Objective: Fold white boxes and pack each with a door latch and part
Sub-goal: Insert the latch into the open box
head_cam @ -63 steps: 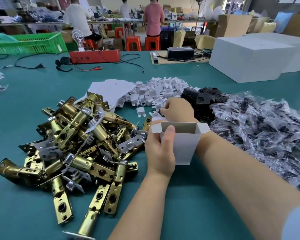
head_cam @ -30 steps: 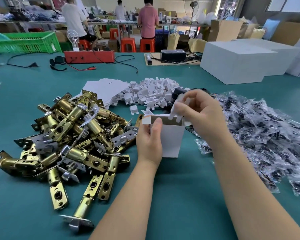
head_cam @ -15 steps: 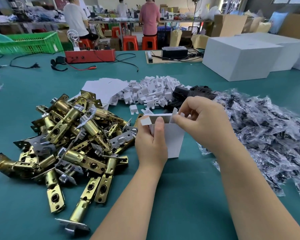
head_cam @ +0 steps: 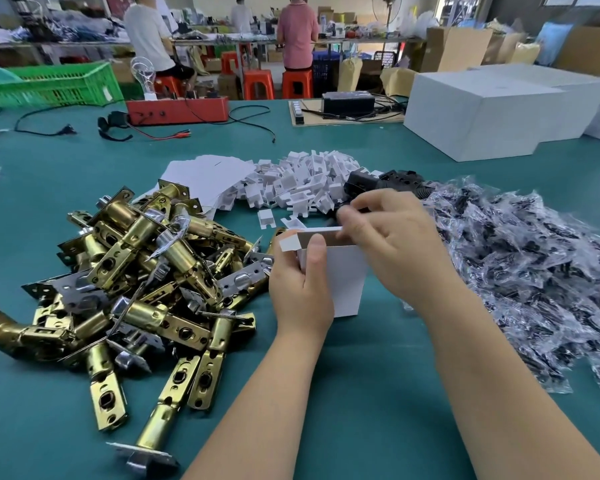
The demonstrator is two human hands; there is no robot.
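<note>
A small white box [head_cam: 345, 282] stands upright on the green table, its top open. My left hand [head_cam: 302, 289] grips its left side, thumb on the front face. My right hand [head_cam: 395, 244] is over the box's open top with its fingers curled at the far edge; whether they still pinch the small white piece is hidden. A big heap of brass door latches [head_cam: 136, 278] lies to the left. White folded inserts [head_cam: 302, 181] are piled behind the box, flat white box blanks [head_cam: 208, 174] beside them. Bagged parts [head_cam: 520, 268] spread out to the right.
Black parts [head_cam: 392, 180] lie behind my right hand. Large white cartons [head_cam: 482, 109] stand at the back right, a red device [head_cam: 177, 110] with cables at the back, a green crate [head_cam: 49, 84] at the far left. People work at benches beyond the table.
My right hand took a white insert from the pile, brought it over the box and has lowered onto the open top. My left hand has kept hold of the box.
</note>
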